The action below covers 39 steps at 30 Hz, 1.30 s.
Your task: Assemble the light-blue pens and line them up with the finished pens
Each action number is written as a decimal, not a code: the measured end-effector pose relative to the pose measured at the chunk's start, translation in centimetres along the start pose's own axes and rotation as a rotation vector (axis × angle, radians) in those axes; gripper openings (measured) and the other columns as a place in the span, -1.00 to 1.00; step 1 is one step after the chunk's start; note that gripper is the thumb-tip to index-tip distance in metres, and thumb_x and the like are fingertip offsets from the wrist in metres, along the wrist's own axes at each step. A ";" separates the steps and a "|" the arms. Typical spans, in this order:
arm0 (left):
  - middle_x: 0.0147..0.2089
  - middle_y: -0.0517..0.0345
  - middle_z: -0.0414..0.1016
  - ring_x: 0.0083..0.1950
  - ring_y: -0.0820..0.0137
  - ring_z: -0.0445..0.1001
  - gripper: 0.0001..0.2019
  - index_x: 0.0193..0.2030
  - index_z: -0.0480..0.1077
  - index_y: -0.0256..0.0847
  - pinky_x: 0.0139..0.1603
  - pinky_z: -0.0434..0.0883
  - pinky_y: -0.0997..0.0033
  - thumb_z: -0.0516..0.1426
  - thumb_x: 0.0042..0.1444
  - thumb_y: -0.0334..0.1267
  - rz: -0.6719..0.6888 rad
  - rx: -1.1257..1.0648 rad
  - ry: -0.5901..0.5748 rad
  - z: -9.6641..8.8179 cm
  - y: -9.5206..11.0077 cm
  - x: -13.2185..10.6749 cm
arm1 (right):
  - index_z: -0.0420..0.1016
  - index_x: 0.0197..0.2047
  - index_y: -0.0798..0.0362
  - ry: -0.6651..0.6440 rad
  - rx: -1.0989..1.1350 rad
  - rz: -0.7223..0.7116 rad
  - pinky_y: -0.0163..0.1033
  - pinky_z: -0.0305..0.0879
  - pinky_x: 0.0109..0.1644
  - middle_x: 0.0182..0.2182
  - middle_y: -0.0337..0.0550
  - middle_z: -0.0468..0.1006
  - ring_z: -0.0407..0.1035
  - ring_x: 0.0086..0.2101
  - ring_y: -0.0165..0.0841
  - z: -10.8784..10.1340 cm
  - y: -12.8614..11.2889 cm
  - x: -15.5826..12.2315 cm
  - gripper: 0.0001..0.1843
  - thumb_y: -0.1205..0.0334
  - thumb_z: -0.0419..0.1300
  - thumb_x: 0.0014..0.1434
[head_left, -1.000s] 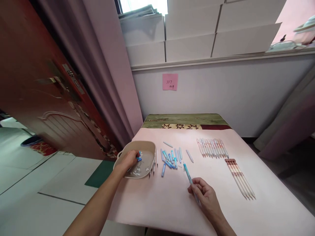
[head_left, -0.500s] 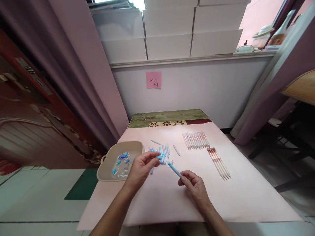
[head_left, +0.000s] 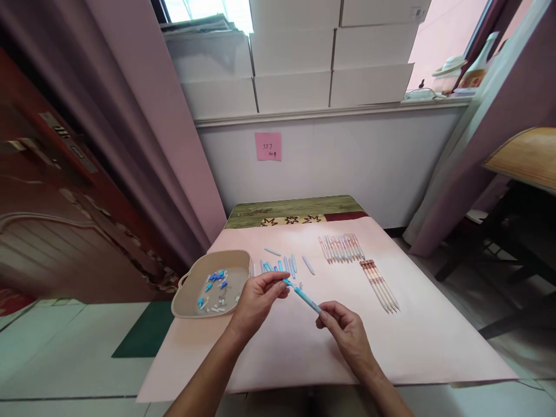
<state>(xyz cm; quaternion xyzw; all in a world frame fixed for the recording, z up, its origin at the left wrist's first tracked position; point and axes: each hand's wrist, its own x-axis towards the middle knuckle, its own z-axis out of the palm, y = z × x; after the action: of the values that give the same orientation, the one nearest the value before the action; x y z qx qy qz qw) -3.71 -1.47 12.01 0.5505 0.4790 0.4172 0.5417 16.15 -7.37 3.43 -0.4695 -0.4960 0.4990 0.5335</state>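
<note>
My right hand [head_left: 345,328] grips the lower end of a light blue pen barrel [head_left: 304,297] that points up and to the left. My left hand [head_left: 259,295] pinches a small blue part against the barrel's upper tip. Both hands hover over the pink sheet [head_left: 304,347] on the table. Behind my left hand lies a loose heap of blue pen barrels [head_left: 282,266]. A beige tray [head_left: 191,289] at the left holds several small blue and white parts [head_left: 215,284].
Two rows of pink and white pens [head_left: 341,248] and red-capped pens [head_left: 380,285] lie at the right of the sheet. White boxes [head_left: 295,58] stack on the sill behind, above a pink note [head_left: 268,146]. A curtain and a wooden door stand at the left, a chair at the right.
My left hand left the tray with a small blue part and came to the tip of the pen barrel. My right hand lifted the barrel toward it. The view swung to the right.
</note>
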 end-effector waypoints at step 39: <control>-0.14 0.01 0.49 -0.21 0.34 0.48 -0.47 0.05 0.37 -0.25 -0.13 0.43 0.31 0.27 -0.05 -0.07 0.021 0.019 -0.005 1.3 -2.9 0.7 | 0.57 -0.26 -0.03 0.204 -0.587 -0.199 -0.34 0.29 -0.37 -0.44 -0.24 0.57 0.45 -0.44 -0.38 -1.2 -0.9 -0.3 -0.85 0.20 0.19 0.11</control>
<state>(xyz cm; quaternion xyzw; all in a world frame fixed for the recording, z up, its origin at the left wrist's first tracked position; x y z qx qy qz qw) -2.49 -1.17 9.03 0.5616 0.4758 0.4168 0.5333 17.39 -7.71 4.27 -0.6000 -0.6063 0.2303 0.4683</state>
